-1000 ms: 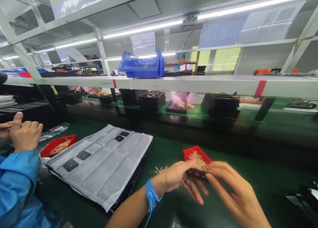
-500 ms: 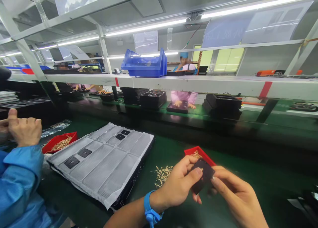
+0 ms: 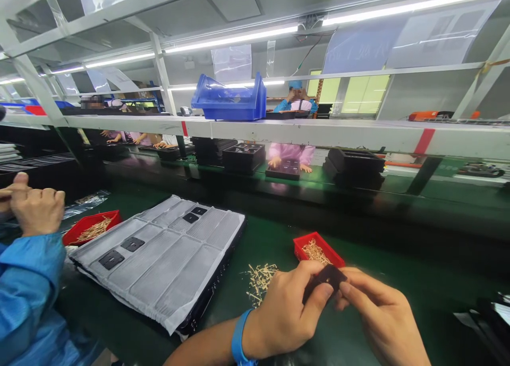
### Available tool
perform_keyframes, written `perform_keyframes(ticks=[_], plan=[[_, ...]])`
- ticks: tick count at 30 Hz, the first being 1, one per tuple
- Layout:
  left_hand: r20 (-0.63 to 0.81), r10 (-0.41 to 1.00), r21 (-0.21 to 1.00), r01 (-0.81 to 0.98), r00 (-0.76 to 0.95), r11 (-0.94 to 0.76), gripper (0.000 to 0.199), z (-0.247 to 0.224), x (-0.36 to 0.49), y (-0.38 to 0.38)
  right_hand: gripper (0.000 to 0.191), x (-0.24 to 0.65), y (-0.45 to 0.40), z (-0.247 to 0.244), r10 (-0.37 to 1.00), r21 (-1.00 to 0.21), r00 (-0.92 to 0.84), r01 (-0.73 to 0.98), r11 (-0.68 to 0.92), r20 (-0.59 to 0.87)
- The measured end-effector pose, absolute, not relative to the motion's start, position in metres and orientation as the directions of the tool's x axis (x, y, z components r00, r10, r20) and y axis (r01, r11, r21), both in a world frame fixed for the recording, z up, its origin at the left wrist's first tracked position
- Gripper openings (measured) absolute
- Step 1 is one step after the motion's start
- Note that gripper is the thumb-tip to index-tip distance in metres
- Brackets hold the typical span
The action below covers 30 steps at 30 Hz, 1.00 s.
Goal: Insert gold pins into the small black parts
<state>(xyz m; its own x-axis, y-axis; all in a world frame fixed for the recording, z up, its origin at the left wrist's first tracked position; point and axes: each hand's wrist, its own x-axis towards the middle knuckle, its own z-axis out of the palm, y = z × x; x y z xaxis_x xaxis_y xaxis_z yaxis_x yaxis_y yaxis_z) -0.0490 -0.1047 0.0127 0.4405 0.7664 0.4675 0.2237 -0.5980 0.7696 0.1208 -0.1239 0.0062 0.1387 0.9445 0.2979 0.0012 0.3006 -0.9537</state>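
Observation:
A thin dark square plate point(image 3: 331, 274) is between my two hands, its face tilted. My left hand point(image 3: 289, 307) is closed on it, thumb pressed on the near face, and wears a blue wristband point(image 3: 239, 337). The fingers of my right hand point(image 3: 376, 307) are pinched at the plate's right edge; whether a small piece is also between them is hidden. Just beyond my hands stands a red tray point(image 3: 334, 255) of pale slivers point(image 3: 314, 252). More slivers lie in a loose pile point(image 3: 261, 281) left of my left hand.
To the left, a large black tray under a whitish ribbed sheet point(image 3: 171, 260) carries several black square plates point(image 3: 133, 244). A co-worker's hand point(image 3: 37, 206) and blue sleeve are at far left, near another red tray point(image 3: 113, 219). Dark parts point(image 3: 488, 323) lie at right.
The plate has tipped from facing me to a flatter angle in my hands. My hands are slightly lower, so more of the red tray shows. The view has shifted a little.

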Motion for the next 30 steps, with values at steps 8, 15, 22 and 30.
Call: perform_keyframes(ticks=[8, 15, 22, 30], plan=[[0.528, 0.743, 0.715, 0.256, 0.410, -0.650, 0.016, 0.012, -0.046, -0.094, 0.028, 0.120, -0.120, 0.017, 0.974, -0.984, 0.144, 0.053, 0.171, 0.177], [0.810, 0.443, 0.224, 0.495, 0.384, -0.839, 0.014, 0.005, -0.044, -0.073, 0.016, 0.131, -0.108, 0.009, 0.894, -0.874, 0.085, 0.272, 0.404, 0.440], [0.316, 0.780, 0.199, 0.766, 0.540, -0.611, 0.022, -0.016, -0.068, -0.036, 0.036, 0.215, -0.029, -0.039, 0.635, -0.534, 0.376, 0.843, 0.068, 0.675], [-0.028, 0.781, 0.049, 0.781, 0.624, -0.623, 0.010, -0.087, -0.090, -0.039, 0.028, 0.283, -0.004, -0.096, 0.801, -0.546, 0.519, 0.781, -0.304, 0.297]])
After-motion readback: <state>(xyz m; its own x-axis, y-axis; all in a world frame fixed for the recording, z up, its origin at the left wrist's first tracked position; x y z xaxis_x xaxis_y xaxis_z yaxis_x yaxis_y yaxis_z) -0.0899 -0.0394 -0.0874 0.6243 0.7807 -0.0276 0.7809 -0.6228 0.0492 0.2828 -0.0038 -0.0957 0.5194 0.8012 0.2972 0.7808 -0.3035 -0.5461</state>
